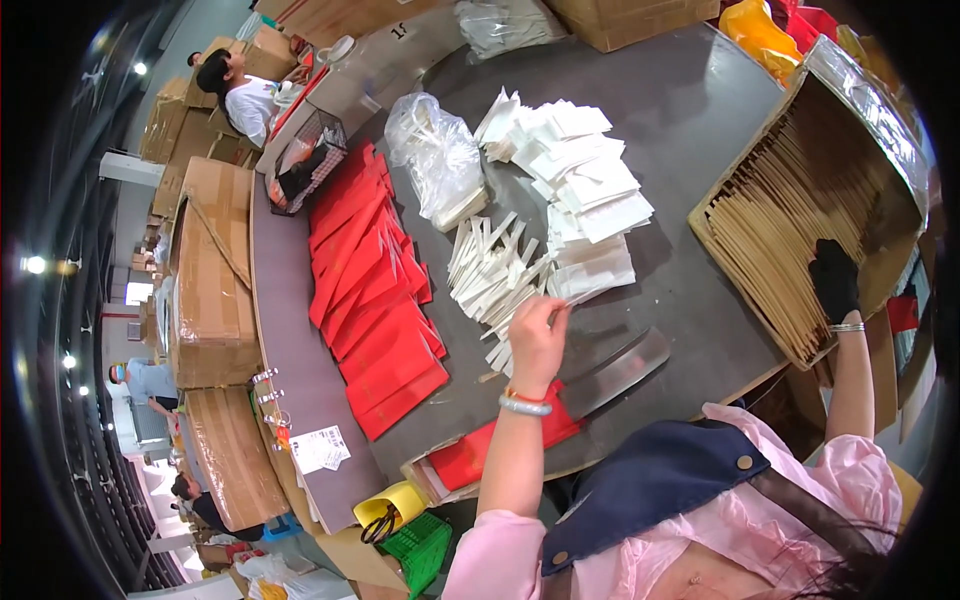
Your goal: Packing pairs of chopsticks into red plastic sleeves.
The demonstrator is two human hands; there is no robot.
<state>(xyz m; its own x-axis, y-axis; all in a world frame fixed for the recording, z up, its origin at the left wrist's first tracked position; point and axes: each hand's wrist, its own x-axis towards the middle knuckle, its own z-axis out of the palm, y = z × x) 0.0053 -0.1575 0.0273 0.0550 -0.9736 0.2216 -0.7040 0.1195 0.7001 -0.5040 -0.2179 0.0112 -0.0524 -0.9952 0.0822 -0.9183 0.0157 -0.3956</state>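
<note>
Along the left part of the table (690, 320) we see fanned red envelopes (375, 290), then white strips (492, 268) near the middle, and beside them the left hand (536, 345), fingertips pinched together, though we cannot tell on what. White packets (588, 180) overlap beyond it; in the open carton (850, 120) at the table's right edge, the gloved right hand (836, 280) touches brown sheets (780, 220), its finger closure unclear to us.

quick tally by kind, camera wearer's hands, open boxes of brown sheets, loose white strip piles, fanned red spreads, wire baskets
Hands: 2 (bare left hand, black-gloved right hand)
Open box of brown sheets: 1
White strip pile: 1
Fanned red spread: 1
Wire basket: 1
Total: 6
</note>
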